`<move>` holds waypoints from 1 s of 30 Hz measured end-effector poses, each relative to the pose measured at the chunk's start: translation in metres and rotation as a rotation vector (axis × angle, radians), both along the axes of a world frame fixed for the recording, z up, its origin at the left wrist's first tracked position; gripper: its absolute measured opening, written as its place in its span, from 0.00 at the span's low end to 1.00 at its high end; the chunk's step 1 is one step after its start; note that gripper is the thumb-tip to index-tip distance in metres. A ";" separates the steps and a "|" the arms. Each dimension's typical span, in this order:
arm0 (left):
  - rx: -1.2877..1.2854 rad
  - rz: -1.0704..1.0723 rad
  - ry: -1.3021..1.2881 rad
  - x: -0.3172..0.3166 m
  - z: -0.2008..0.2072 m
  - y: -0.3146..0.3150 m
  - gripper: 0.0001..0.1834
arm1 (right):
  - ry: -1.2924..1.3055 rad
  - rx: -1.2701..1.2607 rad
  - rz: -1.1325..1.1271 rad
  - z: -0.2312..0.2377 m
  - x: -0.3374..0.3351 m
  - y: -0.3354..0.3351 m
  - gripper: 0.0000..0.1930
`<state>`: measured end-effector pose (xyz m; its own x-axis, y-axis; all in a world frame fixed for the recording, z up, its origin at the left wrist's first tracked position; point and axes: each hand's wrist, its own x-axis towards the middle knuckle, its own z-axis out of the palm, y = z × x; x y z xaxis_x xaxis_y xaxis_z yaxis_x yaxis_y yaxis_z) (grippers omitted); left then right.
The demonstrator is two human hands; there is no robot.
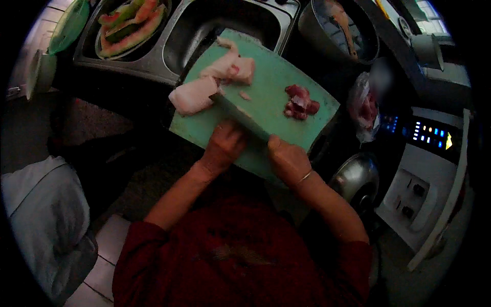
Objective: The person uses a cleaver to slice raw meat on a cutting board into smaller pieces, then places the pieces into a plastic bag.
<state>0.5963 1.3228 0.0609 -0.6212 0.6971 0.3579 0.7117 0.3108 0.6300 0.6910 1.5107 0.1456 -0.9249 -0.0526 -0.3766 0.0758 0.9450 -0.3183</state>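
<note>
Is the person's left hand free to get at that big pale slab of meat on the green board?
Probably yes: the left hand rests on the green cutting board, with bare board between it and the pale meat slab. Only the cleaver blade lies alongside.

Both forearms reach forward, left hand and right hand curled closed.

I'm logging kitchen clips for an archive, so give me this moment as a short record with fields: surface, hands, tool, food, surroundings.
surface: green rectangular plastic cutting board, lying partly over a steel sink
left hand: on the board's near edge, beside the blade
right hand: at the handle end of a broad-bladed knife; grip partly hidden
food: pale raw meat slab under the blade tip; small red meat pieces to the right
surroundings: watermelon rinds in the left basin
</note>
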 end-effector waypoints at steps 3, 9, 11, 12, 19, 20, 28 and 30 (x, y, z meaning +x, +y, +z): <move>0.011 0.038 0.019 -0.001 0.001 -0.001 0.14 | 0.014 -0.014 -0.027 -0.004 0.009 0.004 0.06; 0.080 0.116 -0.090 0.003 -0.004 0.002 0.13 | 0.063 0.041 -0.019 0.014 0.045 0.027 0.05; 0.084 0.107 -0.065 0.004 -0.004 0.003 0.13 | 0.168 0.017 -0.015 0.013 0.045 0.023 0.05; 0.076 0.112 -0.080 0.005 -0.006 0.002 0.15 | 0.136 0.031 0.001 0.014 0.044 0.018 0.05; 0.066 0.140 -0.078 0.008 -0.006 0.001 0.17 | 0.025 -0.006 0.029 0.031 0.043 0.008 0.04; 0.060 0.142 -0.071 0.009 -0.007 0.001 0.15 | 0.005 -0.016 0.029 0.030 0.040 0.006 0.04; 0.054 0.087 0.009 0.004 -0.010 -0.001 0.17 | -0.173 -0.022 -0.056 0.028 0.027 0.001 0.08; 0.065 0.098 -0.008 0.005 -0.010 -0.001 0.20 | -0.222 -0.012 -0.062 0.033 0.031 0.002 0.08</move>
